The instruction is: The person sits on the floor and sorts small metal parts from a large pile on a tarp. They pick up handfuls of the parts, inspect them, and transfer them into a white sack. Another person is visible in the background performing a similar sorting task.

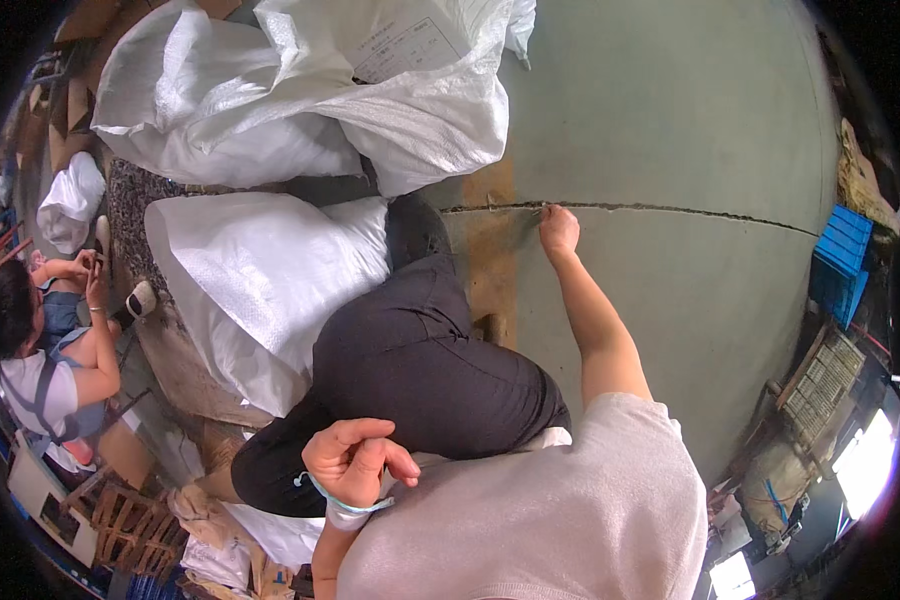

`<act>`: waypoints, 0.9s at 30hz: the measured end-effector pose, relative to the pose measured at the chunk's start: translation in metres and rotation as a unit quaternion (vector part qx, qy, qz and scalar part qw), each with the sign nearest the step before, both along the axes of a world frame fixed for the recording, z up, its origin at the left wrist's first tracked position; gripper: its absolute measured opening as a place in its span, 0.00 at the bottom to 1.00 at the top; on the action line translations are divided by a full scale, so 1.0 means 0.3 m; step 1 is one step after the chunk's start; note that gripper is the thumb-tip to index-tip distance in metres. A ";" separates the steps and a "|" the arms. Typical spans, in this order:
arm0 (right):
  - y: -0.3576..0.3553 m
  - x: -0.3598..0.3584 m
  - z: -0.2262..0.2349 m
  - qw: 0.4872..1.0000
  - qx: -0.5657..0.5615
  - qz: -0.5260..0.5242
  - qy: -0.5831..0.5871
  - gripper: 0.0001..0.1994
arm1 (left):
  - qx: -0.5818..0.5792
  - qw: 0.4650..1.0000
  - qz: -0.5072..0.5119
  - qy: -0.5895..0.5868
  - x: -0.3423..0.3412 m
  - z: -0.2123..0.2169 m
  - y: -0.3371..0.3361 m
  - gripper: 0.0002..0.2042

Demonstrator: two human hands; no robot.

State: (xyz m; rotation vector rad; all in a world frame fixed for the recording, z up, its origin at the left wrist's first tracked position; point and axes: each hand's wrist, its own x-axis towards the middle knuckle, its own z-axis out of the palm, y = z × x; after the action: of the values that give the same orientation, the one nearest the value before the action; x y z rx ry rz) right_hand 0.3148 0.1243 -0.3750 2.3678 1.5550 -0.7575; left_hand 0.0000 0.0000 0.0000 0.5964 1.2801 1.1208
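Observation:
My right hand (559, 230) reaches out at arm's length over the grey-green floor. Its fingers are closed beside a long dark crack (650, 207), and whatever they may hold is hidden. Close to my body, above my dark trousers (410, 350), is my left hand (355, 462), fingers loosely bent and apart with nothing visible between them. A pale blue cord (355, 507) circles the left wrist. To the left of my knee leans a full white woven sack (260, 285). Larger white sacks (410, 110) stand in front of it, one with a printed label.
At far left another person (45, 360) sits with both hands raised together. A smaller white sack (72, 203) lies near that person. Blue plastic crates (839, 265) stand at the right edge, and a wooden pallet (135, 530) is at lower left. A tan stripe (492, 250) crosses the floor.

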 end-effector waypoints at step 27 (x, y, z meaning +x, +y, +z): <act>-0.057 0.080 -0.128 0.971 0.162 0.178 0.001 0.08 | -0.002 1.000 -0.009 -0.025 0.008 0.012 0.023 0.07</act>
State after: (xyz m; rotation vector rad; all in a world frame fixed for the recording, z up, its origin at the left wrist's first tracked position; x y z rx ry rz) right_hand 0.3388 0.1073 -0.4135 2.1838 2.1661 -0.4545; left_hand 0.0023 0.0070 0.0036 0.5731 1.2304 1.1117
